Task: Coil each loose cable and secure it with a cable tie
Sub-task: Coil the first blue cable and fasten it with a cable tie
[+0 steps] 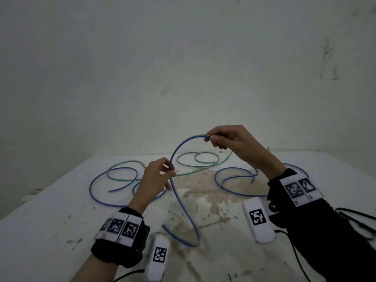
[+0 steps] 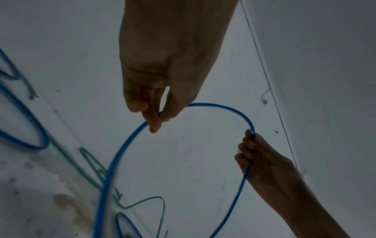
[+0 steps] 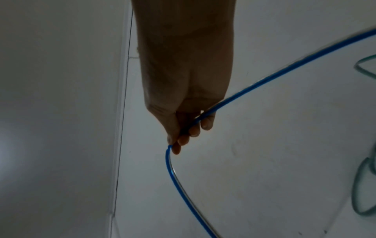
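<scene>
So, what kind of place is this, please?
Probably a bare indoor workroom, though I cannot be sure: a plain white wall, a stained white table, and loose blue and green cables on it.

Dim, flat greenish light; soft blur, wrist views darker, backlit.

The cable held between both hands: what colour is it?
Blue cable; clearest in the left wrist view.

Loose blue cables and a green cable sprawl across the table's far half; its near edge seems open.
</scene>
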